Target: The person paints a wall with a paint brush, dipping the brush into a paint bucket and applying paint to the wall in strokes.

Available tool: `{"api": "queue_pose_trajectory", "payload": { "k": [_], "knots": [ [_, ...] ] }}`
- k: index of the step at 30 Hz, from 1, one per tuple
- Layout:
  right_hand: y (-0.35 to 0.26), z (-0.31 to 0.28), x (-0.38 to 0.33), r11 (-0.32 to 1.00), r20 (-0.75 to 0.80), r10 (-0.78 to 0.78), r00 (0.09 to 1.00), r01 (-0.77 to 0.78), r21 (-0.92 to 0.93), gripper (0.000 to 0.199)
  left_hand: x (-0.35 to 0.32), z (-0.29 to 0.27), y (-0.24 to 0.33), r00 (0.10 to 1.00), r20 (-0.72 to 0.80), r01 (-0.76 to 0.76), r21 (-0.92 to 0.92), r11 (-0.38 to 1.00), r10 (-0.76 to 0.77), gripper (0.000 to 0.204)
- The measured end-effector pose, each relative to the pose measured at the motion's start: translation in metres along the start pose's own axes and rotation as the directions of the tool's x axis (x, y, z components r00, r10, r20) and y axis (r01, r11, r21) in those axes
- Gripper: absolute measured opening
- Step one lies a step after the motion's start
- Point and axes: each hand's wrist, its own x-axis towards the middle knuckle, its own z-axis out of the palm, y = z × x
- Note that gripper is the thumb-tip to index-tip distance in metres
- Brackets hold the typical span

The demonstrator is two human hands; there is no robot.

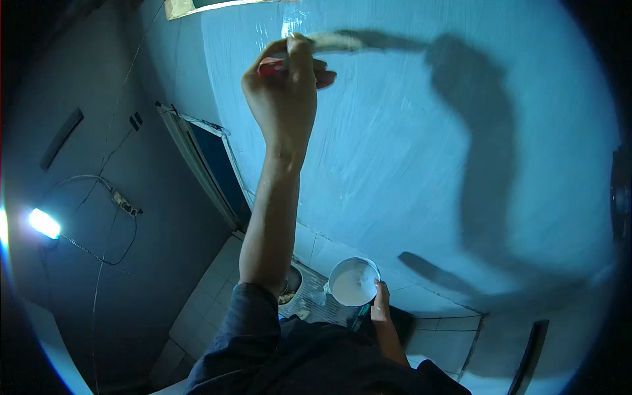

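Left hand [282, 92], upper centre: clenched round brush [334, 43], high by wall [388, 145], likely for reach. Right hand [380, 304], lower centre: grasping bucket [347, 265] by its side, mouth up, likely against spills.

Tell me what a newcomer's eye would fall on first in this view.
Probably the glaring white lamp at far left, then the big arm-shaped shadow on the blue-lit wall, right of centre. Next comes the left hand, raised at top centre around a tool with a red part. Low, just right of centre, the right hand holds a round container with whitish contents.
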Motion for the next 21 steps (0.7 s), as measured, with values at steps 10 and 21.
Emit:
{"api": "queue_pose_trajectory", "payload": {
  "k": [10, 21],
  "knots": [
    [0.012, 0.000, 0.005, 0.982, -0.084, -0.081, 0.993, 0.065, -0.177, 0.035, -0.081, -0.063, -0.129, 0.988, 0.094, -0.135, 0.104, 0.985, 0.125, 0.025],
    [0.011, 0.029, 0.001, 1.000, -0.186, 0.012, 0.983, -0.013, -0.005, 0.030, -0.112, -0.093, -0.103, 0.883, 0.012, 0.460, 0.177, 0.870, -0.469, 0.029]
  ]
}}
